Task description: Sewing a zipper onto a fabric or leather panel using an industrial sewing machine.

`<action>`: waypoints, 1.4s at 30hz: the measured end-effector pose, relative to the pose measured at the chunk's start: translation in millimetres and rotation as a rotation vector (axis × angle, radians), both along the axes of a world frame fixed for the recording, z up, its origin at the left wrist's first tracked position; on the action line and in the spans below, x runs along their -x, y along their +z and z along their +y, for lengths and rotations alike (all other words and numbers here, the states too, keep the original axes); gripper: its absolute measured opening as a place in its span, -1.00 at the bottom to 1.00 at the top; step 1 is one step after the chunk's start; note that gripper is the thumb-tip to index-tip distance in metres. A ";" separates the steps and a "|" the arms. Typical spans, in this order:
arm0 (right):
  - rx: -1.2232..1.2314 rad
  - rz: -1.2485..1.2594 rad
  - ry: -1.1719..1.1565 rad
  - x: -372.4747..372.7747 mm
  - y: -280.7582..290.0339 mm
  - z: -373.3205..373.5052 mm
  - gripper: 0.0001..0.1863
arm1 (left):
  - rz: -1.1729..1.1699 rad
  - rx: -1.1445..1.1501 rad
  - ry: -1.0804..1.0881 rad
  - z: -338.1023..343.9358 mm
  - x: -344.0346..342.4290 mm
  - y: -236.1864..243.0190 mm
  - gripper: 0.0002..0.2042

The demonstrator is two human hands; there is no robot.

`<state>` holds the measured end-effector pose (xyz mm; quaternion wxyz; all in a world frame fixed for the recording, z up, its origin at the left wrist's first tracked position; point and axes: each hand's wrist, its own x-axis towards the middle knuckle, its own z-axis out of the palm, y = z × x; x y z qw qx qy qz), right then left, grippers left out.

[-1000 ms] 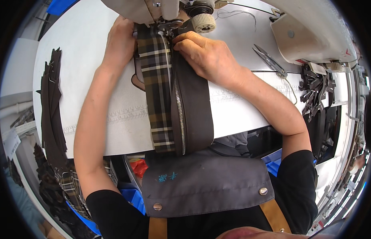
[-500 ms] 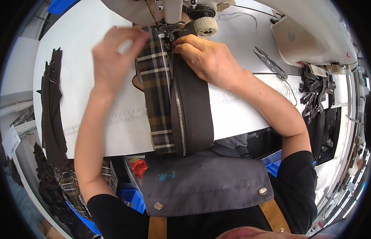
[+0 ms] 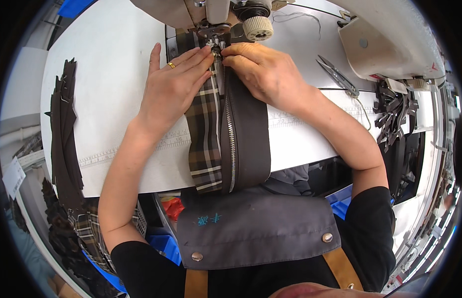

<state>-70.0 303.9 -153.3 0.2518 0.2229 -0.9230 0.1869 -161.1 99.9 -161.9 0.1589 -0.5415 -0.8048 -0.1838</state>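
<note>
plaid fabric strip (image 3: pixel 206 159): dk olive/brown check w/ white + black lines, lying lengthwise on the white tabletop (image 3: pixel 164 171), a bit rumpled toward the near end, upper part partly hidden. zipper (image 3: pixel 232 149) just right of it: silver metal teeth on dk brown tape, runs lengthwise w/ a slight bow, near end by the table's front edge. plain dk brown panel (image 3: pixel 253 144) right of the zip, mostly flat, near outer corner rounded. zip's far end is up close to the sewing machine's presser foot (image 3: pixel 215 43).
</note>
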 end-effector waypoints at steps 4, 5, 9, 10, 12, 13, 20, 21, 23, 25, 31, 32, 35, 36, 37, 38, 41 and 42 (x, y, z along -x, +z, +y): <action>-0.002 -0.014 -0.003 0.5 -0.8 -1.1 -0.81 | 0.003 0.019 -0.004 -1.3 -1.2 1.3 -0.73; 0.004 -0.022 -0.007 0.4 -1.0 -1.5 -0.81 | -0.035 0.022 0.006 -2.0 -2.3 2.1 -0.73; 0.003 -0.013 0.000 0.9 -1.0 -1.7 -0.82 | -0.078 -0.011 0.005 -1.6 -3.7 3.9 -0.73; -0.001 -0.019 -0.007 0.8 -0.9 -1.6 -0.82 | -0.076 -0.002 0.003 -1.5 -3.7 3.8 -0.73; 0.004 -0.027 -0.006 0.7 -1.0 -2.0 -0.82 | -0.097 -0.016 0.005 -2.0 -3.5 3.7 -0.73; 0.001 -0.031 -0.013 0.3 -1.0 -2.1 -0.82 | -0.095 -0.003 0.004 -2.3 -3.3 3.6 -0.73; 0.013 -0.037 -0.006 -0.4 -1.3 -3.1 -0.83 | -0.113 0.001 -0.004 -3.5 -0.2 2.9 -0.72; 0.011 -0.036 -0.004 0.2 -1.3 -2.9 -0.83 | -0.144 -0.034 0.002 -3.1 0.1 2.7 -0.72; 0.011 -0.040 -0.003 1.2 -1.3 -2.6 -0.83 | -0.115 -0.023 -0.003 -2.2 -0.4 1.9 -0.71; 0.016 -0.048 -0.008 1.2 -1.4 -2.9 -0.83 | -0.093 -0.021 -0.007 -2.5 -1.0 1.8 -0.70; 0.015 -0.076 -0.008 1.1 -1.0 -6.3 -0.82 | 0.021 0.055 0.004 -6.4 1.6 5.5 -0.71; 0.010 -0.076 -0.008 1.2 -0.6 -6.8 -0.82 | 0.023 0.052 0.001 -6.5 1.5 5.8 -0.72; -0.010 -0.080 -0.012 0.8 0.7 -7.8 -0.83 | 0.022 0.051 -0.001 -7.1 0.7 6.6 -0.72; -0.023 -0.084 -0.019 0.5 1.0 -7.9 -0.83 | 0.022 0.041 -0.004 -7.2 0.5 6.9 -0.72; -0.023 -0.083 -0.020 0.3 1.2 -8.0 -0.83 | 0.019 0.055 -0.004 -7.0 0.5 7.1 -0.72; -0.029 -0.084 -0.022 0.3 1.2 -8.3 -0.83 | 0.016 0.053 -0.009 -6.9 0.6 7.5 -0.73; -0.049 -0.072 -0.020 -0.8 1.0 -8.1 -0.82 | -0.001 0.042 -0.023 -5.4 -0.2 7.6 -0.73; -0.064 -0.060 -0.017 -1.2 0.9 -7.7 -0.82 | -0.016 0.022 -0.032 -4.7 -0.6 7.6 -0.74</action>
